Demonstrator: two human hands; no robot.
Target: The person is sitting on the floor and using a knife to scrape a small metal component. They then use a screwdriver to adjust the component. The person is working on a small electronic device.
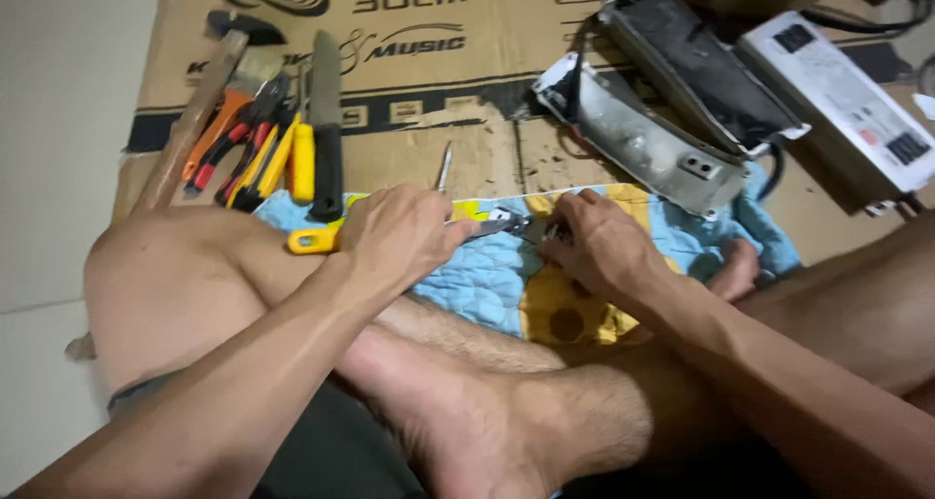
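Note:
I sit cross-legged over a blue and yellow quilted cloth [487, 275]. My left hand [404, 234] grips yellow-handled pliers [314, 240], whose metal jaws point right toward a small dark part [542, 229]. My right hand [604, 244] pinches that small part against the cloth, right at the jaw tips. The part is mostly hidden by my fingers.
A flattened cardboard sheet [429, 90] covers the floor. At its left lie a wooden-handled hammer [200, 105], red and orange pliers [234, 139], a yellow-and-black knife [321, 129] and a thin metal pick [444, 166]. An opened grey metal housing [672, 100] and a white rectangular box [847, 90] lie far right.

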